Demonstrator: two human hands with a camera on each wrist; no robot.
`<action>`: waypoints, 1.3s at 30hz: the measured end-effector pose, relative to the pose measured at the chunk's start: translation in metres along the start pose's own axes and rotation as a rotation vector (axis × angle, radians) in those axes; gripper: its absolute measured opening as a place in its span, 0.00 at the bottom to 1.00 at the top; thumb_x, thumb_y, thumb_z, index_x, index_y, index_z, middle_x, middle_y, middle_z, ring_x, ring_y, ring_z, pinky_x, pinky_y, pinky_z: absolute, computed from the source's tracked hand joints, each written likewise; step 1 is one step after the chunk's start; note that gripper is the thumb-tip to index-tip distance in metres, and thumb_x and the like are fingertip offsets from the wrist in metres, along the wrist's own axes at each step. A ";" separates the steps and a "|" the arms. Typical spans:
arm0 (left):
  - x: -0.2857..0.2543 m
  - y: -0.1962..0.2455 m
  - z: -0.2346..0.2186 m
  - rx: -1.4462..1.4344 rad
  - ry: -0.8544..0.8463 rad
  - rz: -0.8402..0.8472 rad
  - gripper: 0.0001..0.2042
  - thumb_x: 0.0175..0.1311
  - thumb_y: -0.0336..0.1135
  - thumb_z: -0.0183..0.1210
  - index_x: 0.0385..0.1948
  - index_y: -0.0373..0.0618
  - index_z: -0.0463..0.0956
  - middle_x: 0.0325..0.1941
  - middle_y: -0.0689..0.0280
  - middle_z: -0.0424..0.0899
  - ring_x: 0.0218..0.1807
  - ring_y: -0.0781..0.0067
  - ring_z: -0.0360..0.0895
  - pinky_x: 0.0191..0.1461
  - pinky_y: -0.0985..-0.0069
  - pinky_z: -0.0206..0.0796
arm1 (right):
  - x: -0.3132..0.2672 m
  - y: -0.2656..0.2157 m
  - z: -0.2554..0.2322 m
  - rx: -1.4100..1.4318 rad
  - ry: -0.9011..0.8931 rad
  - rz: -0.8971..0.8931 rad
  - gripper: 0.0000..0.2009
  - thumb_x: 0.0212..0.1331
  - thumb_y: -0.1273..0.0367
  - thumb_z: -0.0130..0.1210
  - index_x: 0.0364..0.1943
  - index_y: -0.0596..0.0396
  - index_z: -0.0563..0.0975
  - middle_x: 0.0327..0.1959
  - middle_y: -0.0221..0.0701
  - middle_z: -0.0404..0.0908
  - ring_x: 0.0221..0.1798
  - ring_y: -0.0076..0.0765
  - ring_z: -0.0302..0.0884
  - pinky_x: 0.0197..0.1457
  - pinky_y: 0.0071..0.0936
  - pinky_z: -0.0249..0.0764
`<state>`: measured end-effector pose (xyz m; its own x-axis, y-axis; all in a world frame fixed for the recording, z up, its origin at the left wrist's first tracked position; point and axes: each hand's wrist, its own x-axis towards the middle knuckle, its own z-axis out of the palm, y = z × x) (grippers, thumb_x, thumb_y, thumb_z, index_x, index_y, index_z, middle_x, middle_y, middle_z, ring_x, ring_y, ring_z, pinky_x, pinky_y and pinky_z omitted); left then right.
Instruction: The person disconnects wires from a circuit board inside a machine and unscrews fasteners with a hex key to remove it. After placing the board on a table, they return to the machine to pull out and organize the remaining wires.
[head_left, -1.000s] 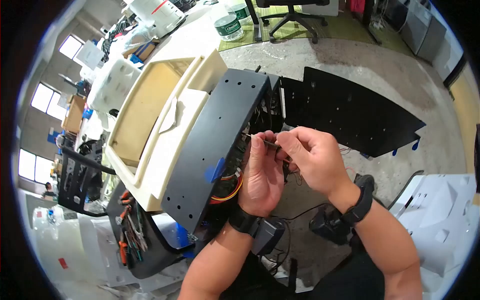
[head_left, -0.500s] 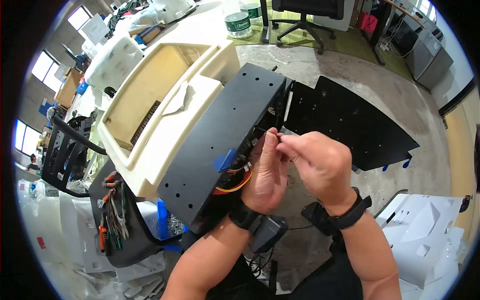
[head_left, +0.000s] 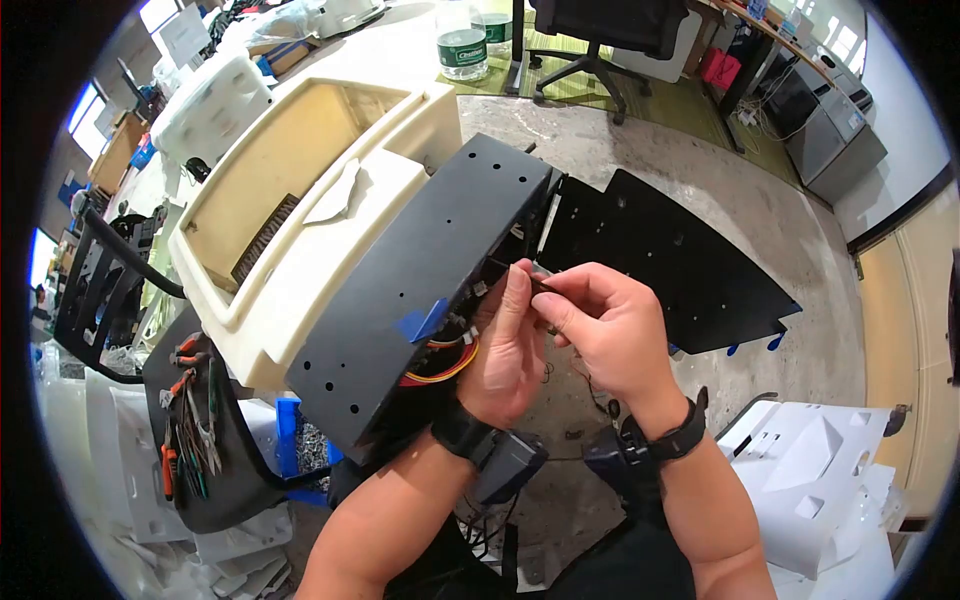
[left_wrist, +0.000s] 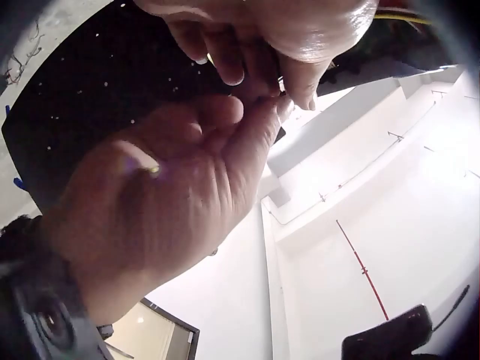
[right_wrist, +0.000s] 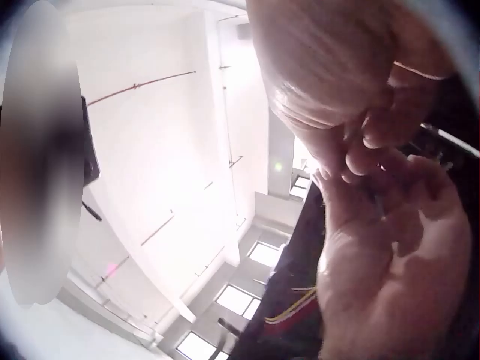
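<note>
Both hands meet at the open side of a dark grey metal housing (head_left: 425, 270). The left hand (head_left: 505, 355), palm turned up, pinches a thin dark wire-like piece (head_left: 541, 286) between thumb and fingers. From the other side the right hand (head_left: 622, 325) grips the same piece between thumb and index finger. The fingers hide most of it, so I cannot tell its exact kind. Fingertips of the right hand (left_wrist: 172, 187) come right up to those of the left in the left wrist view. Red and yellow wires (head_left: 447, 375) loop out of the housing beside the left hand.
A cream plastic shell (head_left: 290, 220) adjoins the housing, and a black perforated panel (head_left: 660, 270) extends behind the right hand. Pliers and other tools (head_left: 190, 420) lie on a dark surface at left, near a blue bin of small parts (head_left: 290, 440). White molded panels (head_left: 800, 470) stand at right.
The head view has shifted, so the scene appears moved. The right hand was rotated with its knuckles raised half a second ago; now its thumb and fingers show again. Both hands stay together at the wire-like piece.
</note>
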<state>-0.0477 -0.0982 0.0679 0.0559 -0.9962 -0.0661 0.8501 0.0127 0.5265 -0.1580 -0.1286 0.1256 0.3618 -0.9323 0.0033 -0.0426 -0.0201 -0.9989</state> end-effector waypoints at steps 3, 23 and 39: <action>-0.011 -0.010 0.012 0.054 0.094 -0.027 0.18 0.68 0.53 0.42 0.48 0.53 0.69 0.50 0.69 0.73 0.55 0.71 0.68 0.59 0.70 0.57 | 0.000 0.002 0.001 -0.209 0.073 -0.185 0.05 0.49 0.73 0.59 0.31 0.58 0.79 0.26 0.34 0.80 0.25 0.25 0.77 0.30 0.20 0.71; -0.011 0.013 0.033 0.024 0.269 0.048 0.07 0.64 0.41 0.54 0.34 0.49 0.74 0.34 0.72 0.76 0.39 0.81 0.71 0.48 0.79 0.60 | -0.005 0.002 -0.001 -0.451 0.104 -0.580 0.09 0.52 0.72 0.60 0.38 0.56 0.79 0.33 0.33 0.79 0.27 0.26 0.78 0.28 0.19 0.74; -0.010 0.013 0.031 0.161 0.222 0.092 0.11 0.65 0.42 0.52 0.39 0.46 0.74 0.33 0.72 0.74 0.34 0.80 0.70 0.38 0.80 0.65 | 0.001 -0.001 0.000 0.347 -0.092 0.298 0.07 0.58 0.67 0.55 0.31 0.58 0.78 0.23 0.26 0.79 0.18 0.14 0.69 0.18 0.12 0.64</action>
<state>-0.0538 -0.0912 0.1015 0.2573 -0.9482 -0.1866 0.7433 0.0708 0.6652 -0.1573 -0.1297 0.1269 0.4627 -0.8429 -0.2746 0.1511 0.3801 -0.9125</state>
